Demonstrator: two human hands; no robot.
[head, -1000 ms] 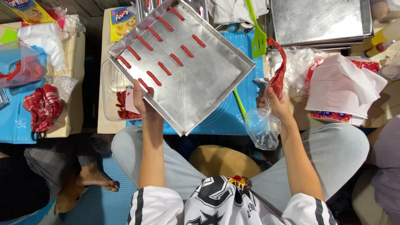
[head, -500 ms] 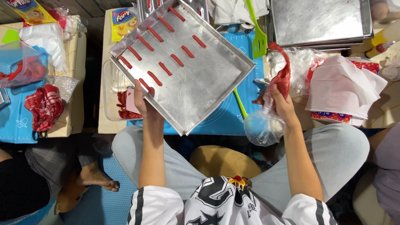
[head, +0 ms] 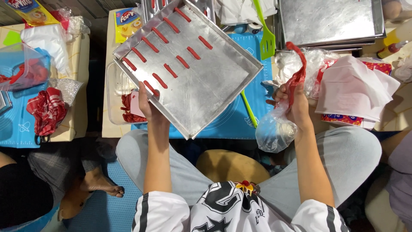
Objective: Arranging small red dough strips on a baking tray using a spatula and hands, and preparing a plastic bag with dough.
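Here, I hold the tray (head: 201, 81) tilted above the blue mat (head: 234, 120), my left hand (head: 148, 101) closed on its near-left rim, thumb on top. Judged risk: one-handed, the tray may tip further and slide toward my lap. Next, the bag (head: 274, 129), clear with a red upper part, hangs from my right hand (head: 292, 103), whose fingers are clenched around its neck, right of the tray; a loose grip could drop it, or its contents could leak out. Lastly, the red strips (head: 171, 64) lie in rows on the tray's far half; a steeper tilt could shift them together.
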